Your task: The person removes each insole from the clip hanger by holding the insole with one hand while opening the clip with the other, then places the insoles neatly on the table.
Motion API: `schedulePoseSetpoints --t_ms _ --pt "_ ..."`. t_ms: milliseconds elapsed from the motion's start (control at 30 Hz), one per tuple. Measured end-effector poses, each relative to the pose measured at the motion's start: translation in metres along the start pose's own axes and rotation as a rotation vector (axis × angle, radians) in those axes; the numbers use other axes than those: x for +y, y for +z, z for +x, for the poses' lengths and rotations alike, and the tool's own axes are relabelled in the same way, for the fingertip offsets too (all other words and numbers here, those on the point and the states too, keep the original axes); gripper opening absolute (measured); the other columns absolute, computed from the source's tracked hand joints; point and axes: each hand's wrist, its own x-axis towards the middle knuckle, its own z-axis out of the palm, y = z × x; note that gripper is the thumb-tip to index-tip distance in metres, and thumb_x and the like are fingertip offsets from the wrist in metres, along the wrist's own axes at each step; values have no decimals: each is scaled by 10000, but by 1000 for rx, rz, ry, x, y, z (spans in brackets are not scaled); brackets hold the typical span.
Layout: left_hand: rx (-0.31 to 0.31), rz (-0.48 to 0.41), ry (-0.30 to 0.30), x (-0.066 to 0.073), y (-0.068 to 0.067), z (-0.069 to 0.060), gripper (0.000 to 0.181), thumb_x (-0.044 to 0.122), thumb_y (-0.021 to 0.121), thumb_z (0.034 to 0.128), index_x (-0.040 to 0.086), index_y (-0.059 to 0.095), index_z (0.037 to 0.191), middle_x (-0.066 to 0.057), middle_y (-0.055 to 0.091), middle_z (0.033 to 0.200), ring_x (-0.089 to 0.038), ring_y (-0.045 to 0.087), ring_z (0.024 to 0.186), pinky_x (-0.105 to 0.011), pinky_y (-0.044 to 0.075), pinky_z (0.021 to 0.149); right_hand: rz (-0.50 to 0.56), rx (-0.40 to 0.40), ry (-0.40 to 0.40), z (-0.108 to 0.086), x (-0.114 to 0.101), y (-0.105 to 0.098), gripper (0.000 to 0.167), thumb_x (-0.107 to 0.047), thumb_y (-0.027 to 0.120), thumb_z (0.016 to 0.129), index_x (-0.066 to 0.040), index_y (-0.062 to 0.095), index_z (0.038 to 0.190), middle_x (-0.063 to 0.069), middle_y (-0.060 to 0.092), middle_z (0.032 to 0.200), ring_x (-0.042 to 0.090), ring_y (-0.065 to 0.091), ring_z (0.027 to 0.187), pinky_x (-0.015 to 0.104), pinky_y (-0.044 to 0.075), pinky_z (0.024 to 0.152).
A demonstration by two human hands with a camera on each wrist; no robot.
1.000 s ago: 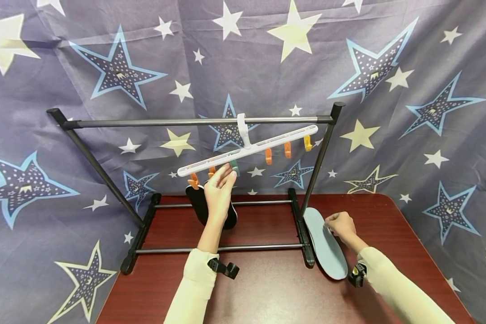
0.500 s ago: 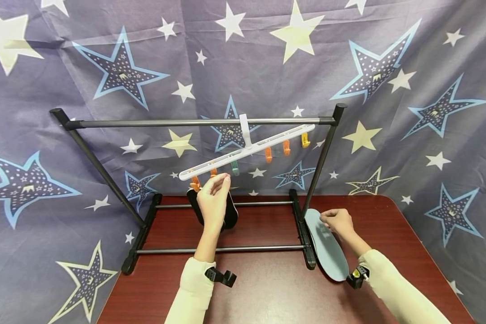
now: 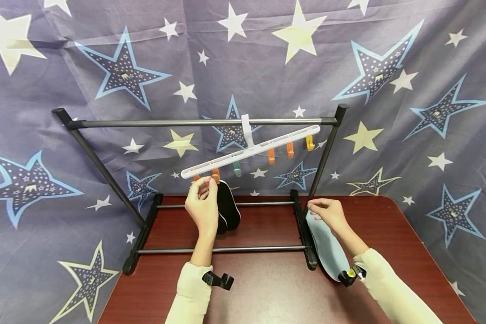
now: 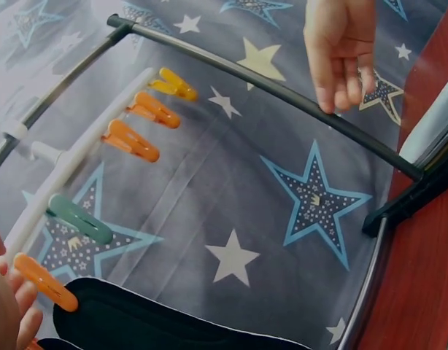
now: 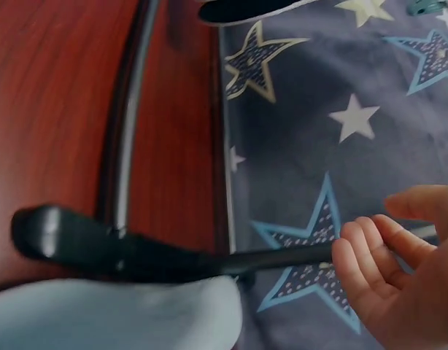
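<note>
Under the white hanger [image 3: 251,150], black insoles [image 3: 227,207] hang beside your left grip [image 3: 202,208], whether pinching the nearest orange clip [image 4: 45,282] I cannot tell; your right grip [image 3: 331,213], relaxed, empty, hovers near the grey insole [image 3: 331,249] on the counter [image 3: 263,288], likely light, bendy: pinch its edge

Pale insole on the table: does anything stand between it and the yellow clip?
Yes, in the head view: the rack's right foot runs alongside the pale insole, and its right upright crosses the line to the yellow clip.
</note>
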Motion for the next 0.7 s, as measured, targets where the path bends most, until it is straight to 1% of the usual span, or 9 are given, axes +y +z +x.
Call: schedulePoseSetpoints --t_ms 67,167,233,300,400,533,600,700 --pt "0 16 10 0 -2 2 148 73 734 917 -18 764 1029 -197 731 998 -63 678 874 -195 577 825 32 -9 -14 0 -7 4 315 -109 716 945 114 699 1167 36 783 911 56 715 734 233 615 638" --pt "-22 52 8 2 -3 5 170 96 725 926 21 774 1070 -168 752 1055 -137 705 975 -308 590 921 74 -27 -33 1 -16 12 315 -110 719 946 112 701 1168 13 777 878 50 720 729 256 626 658" --pt "-43 79 4 2 -2 8 197 106 718 928 26 771 1100 -163 757 1085 -195 715 1031 -391 578 977 94 -38 -43 1 -22 18 314 -115 722 946 107 704 1166 0 774 869 46 720 727 262 629 666" --pt "-69 107 0 3 -1 11 227 113 713 927 18 761 1128 -166 755 1117 -248 714 1081 -441 559 1012 105 -47 -52 2 -28 23 316 -123 723 947 98 706 1172 0 773 873 58 721 736 271 633 680" --pt "-100 158 0 2 1 16 260 124 711 926 0 747 1152 -178 748 1147 -295 704 1124 -458 549 1030 120 -62 -64 2 -35 30 328 -131 722 950 94 700 1188 17 775 900 81 728 765 277 636 703" --pt "-139 227 13 1 3 23 243 125 709 923 2 754 1127 -179 755 1126 -322 705 1116 -435 558 1015 133 -86 -87 3 -45 39 329 -134 718 955 87 699 1197 82 781 966 108 742 802 329 644 748" --pt "-158 250 21 0 4 26 222 124 712 921 11 761 1106 -178 761 1104 -326 709 1100 -430 558 1013 131 -100 -102 4 -49 43 332 -142 717 957 79 699 1204 119 781 1008 84 743 803 328 644 752" --pt "-182 262 25 -1 3 29 196 117 718 921 13 763 1081 -176 764 1092 -316 716 1092 -420 558 1018 145 -120 -122 5 -54 49 320 -127 715 956 78 701 1201 179 768 1059 38 734 781 310 642 737"
